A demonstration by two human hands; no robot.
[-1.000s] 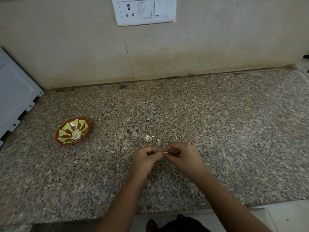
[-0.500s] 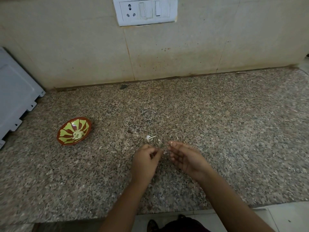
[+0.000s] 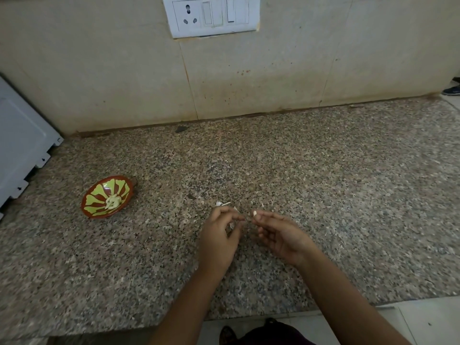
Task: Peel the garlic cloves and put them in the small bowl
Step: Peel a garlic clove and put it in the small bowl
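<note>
My right hand (image 3: 280, 236) pinches a small pale garlic clove (image 3: 255, 213) at its fingertips, palm turned up, low over the granite counter. Just left of it, my left hand (image 3: 219, 236) has its fingers curled with thumb and fingertips together on a pale scrap of garlic skin (image 3: 232, 225). The two hands are a small gap apart. The small red bowl with yellow-green petals (image 3: 95, 195) stands on the counter to the far left and holds several peeled cloves (image 3: 113, 201).
Loose bits of garlic skin (image 3: 221, 203) lie on the counter (image 3: 323, 195) just beyond my left hand. A white appliance panel (image 3: 20, 150) leans at the left edge. The tiled wall with a switch plate (image 3: 214, 14) rises behind. The counter's front edge runs below my forearms.
A second ago both hands were pressed together on the clove. They have since parted; the right hand turned palm up with the clove at its fingertips.
</note>
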